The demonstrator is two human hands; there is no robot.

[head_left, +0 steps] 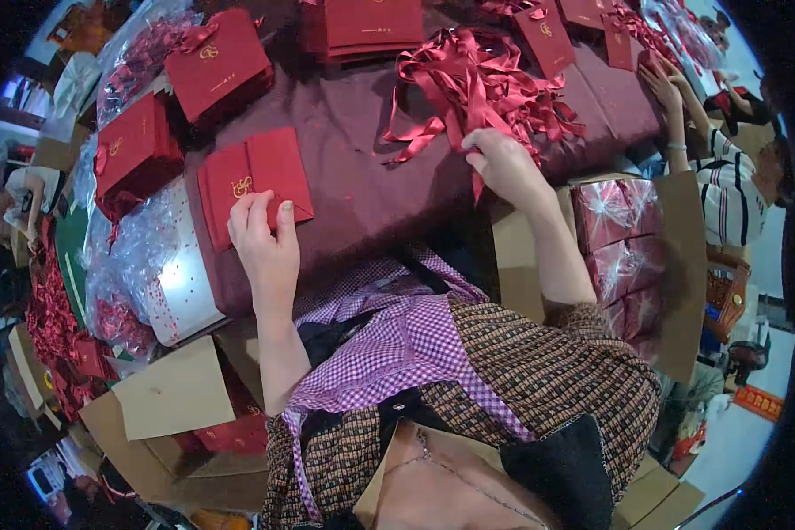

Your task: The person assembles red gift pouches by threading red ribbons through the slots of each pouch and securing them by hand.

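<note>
Table (362, 168): maroon cloth, beneath both hands. Carton (677, 274): right of right forearm, film-wrapped red packs (611, 208) inside. Ribbon heap (503, 84): just beyond right hand. Red stacks (221, 69): beyond left hand. Red bag (278, 163): flat on table, under left fingertips. Left hand (265, 238): fingers bent lightly, thumb apart. Right hand (506, 168): thumb and forefinger pinching ribbon (478, 186), heap's near edge.

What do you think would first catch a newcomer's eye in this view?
Probably the tangled heap of glossy red ribbons on the dark cloth, with the right hand at its near side. Next might come the flat red packaging under the left hand, and the shiny film-wrapped packs in the open carton at the right.
</note>
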